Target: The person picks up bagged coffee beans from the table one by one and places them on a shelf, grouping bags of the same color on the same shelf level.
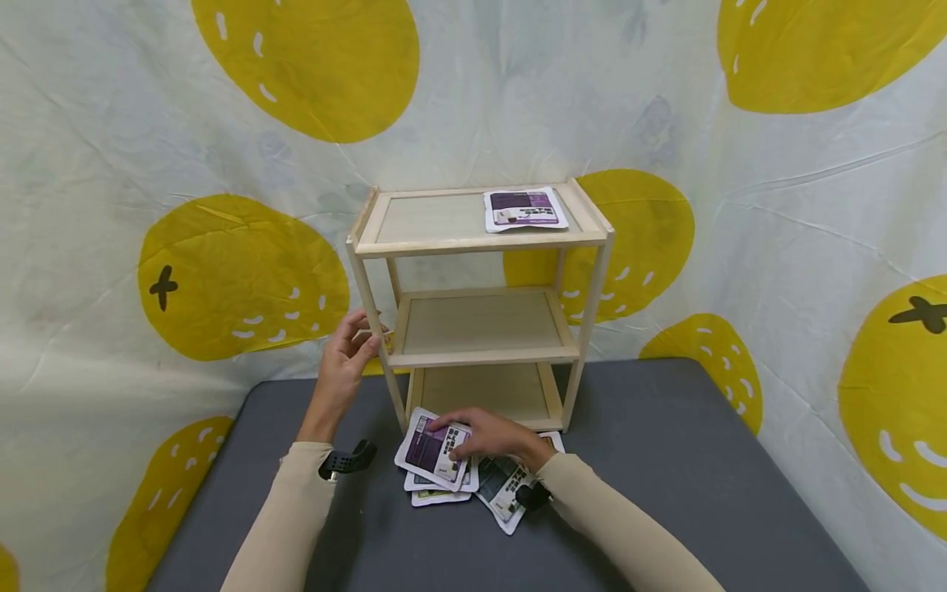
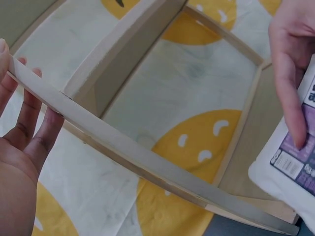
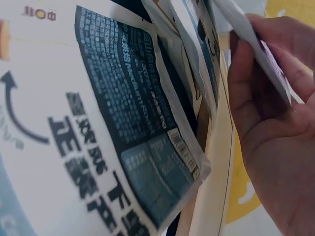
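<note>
My left hand holds the left front post of a light wooden three-tier shelf, fingertips behind it and thumb in front. In front of the shelf, my right hand pinches a white-and-purple packet by its edges. Other packets overlap just under that one. Beneath my right wrist lies a dark teal-and-white packet, seen large as a printed pouch in the right wrist view. Another purple-and-white packet lies flat on the right of the top tier.
The shelf stands at the back of a dark grey table. Behind it hangs a pale cloth with big yellow fruit prints. A packet corner shows beyond my right wrist, close to the lower tier.
</note>
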Demonstrator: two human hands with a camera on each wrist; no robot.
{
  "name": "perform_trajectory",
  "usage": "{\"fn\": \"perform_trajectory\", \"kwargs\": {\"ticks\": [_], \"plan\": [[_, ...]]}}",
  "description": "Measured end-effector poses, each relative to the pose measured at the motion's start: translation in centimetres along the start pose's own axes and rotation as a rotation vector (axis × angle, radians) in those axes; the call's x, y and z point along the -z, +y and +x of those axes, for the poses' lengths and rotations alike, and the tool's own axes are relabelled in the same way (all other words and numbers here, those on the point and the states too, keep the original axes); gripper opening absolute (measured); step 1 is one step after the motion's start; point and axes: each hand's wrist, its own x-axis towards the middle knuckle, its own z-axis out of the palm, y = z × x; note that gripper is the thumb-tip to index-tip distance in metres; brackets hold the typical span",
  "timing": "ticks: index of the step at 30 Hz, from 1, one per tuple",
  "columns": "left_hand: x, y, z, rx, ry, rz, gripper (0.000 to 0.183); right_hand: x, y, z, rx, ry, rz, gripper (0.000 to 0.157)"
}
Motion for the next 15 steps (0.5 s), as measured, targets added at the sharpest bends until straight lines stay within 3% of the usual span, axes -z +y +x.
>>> {"fn": "perform_trajectory", "kwargs": {"ticks": [15], "plan": [[0.1, 0.0, 0.0, 0.016, 0.002, 0.018, 0.044, 0.5, 1.1, -1.0, -0.015, 0.13, -0.005, 0.066]]}}
